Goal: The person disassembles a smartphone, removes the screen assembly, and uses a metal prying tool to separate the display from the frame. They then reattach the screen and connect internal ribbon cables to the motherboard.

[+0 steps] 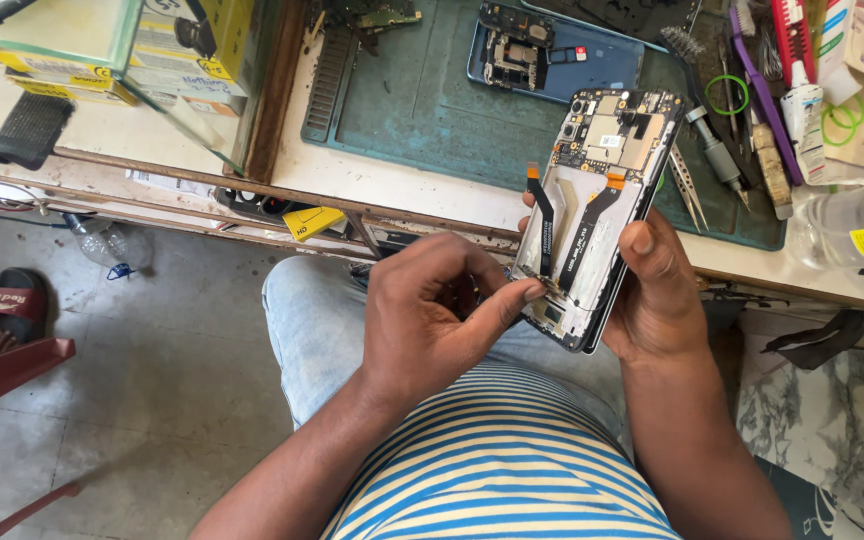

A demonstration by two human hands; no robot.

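The opened phone (592, 215), its back cover off so circuit board and flex cables show, is held tilted above the person's lap, just in front of the green work mat (422, 100). The right hand (657, 290) grips it along its right edge, thumb laid over the frame and fingers curled behind. The left hand (432, 310) is at the phone's lower left corner, fingers bunched, with the index fingertip pressed against the bottom edge. On the mat beyond the phone lies a second dismantled phone (542, 50); tweezers (687, 185) rest at the mat's right side.
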